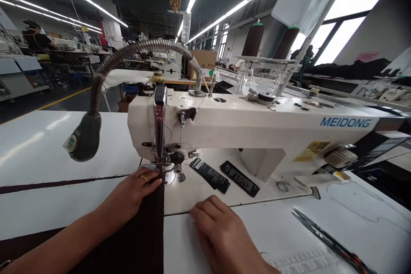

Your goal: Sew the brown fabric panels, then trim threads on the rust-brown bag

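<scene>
My left hand (136,188) lies on dark brown fabric (141,235), fingers stretched toward the presser foot (167,168) of a white sewing machine (218,124). The fabric's straight right edge runs up to the needle area, its far end hidden by my fingers and the machine head. Curled at the front edge of the machine bed is my right hand (221,231), off the fabric. Its fingers are closed together and their undersides are hidden, so anything in them does not show. Beyond it, black printed labels (240,178) lie on the bed.
Black-bladed scissors (330,239) and a clear ruler (305,263) lie at the right on the white table (276,218). A lamp with a flexible neck (86,137) hangs left of the machine head. Brown thread cones (253,39) stand behind. A person (37,38) sits far left.
</scene>
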`<state>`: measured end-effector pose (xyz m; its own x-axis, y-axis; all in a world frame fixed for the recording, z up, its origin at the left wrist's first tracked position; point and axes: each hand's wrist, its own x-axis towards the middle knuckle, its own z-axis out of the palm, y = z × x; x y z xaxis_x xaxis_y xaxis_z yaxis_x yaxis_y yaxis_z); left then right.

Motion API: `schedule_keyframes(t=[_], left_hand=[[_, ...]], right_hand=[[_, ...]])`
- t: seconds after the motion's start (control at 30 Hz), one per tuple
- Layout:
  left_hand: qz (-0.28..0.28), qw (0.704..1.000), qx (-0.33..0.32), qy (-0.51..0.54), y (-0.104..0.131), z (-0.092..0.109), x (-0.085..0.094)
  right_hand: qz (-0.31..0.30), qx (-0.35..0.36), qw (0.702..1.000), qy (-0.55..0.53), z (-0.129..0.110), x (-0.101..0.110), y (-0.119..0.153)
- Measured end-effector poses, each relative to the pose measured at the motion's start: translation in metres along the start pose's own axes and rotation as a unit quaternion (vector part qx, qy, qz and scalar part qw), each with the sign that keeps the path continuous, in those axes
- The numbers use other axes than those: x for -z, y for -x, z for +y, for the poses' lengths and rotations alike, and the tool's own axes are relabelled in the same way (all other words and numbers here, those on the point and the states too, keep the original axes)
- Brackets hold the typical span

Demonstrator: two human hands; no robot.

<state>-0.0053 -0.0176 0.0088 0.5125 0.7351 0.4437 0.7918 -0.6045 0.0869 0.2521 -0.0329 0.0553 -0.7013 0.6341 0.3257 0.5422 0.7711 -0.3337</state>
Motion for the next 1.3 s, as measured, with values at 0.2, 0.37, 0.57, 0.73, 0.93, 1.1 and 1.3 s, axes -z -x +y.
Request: schedule_keyframes(t=[0.2, 0.37, 0.57, 0.73, 0.93, 1.1, 1.3], left_hand=[[-0.016, 0.999, 0.027, 0.027, 0.005, -0.002, -0.003], [-0.018, 0.999, 0.027, 0.026, 0.003, 0.000, -0.001], [-0.001, 1.000, 0.003, 0.021, 0.000, -0.001, 0.000], [-0.009, 1.000, 0.008, 0.017, 0.001, -0.002, -0.002], [0.000, 1.000, 0.013, 0.024, 0.002, -0.003, -0.005], [0.009, 1.000, 0.011, 0.025, 0.001, -0.002, -0.004], [0.025, 1.000, 0.008, 0.010, 0.002, -0.003, -0.005]], right_hand=[[-0.054, -0.226, 0.899, -0.372, -0.003, -0.017, -0.040], [0.028, -0.411, 0.685, -0.600, 0.008, -0.039, -0.095], [0.059, -0.412, 0.696, -0.585, 0.006, -0.055, -0.120], [0.061, -0.413, 0.707, -0.571, 0.005, -0.057, -0.121], [0.040, -0.431, 0.714, -0.551, 0.003, -0.054, -0.123], [0.040, -0.437, 0.727, -0.528, 0.002, -0.055, -0.121], [0.054, -0.425, 0.724, -0.541, 0.006, -0.045, -0.096]])
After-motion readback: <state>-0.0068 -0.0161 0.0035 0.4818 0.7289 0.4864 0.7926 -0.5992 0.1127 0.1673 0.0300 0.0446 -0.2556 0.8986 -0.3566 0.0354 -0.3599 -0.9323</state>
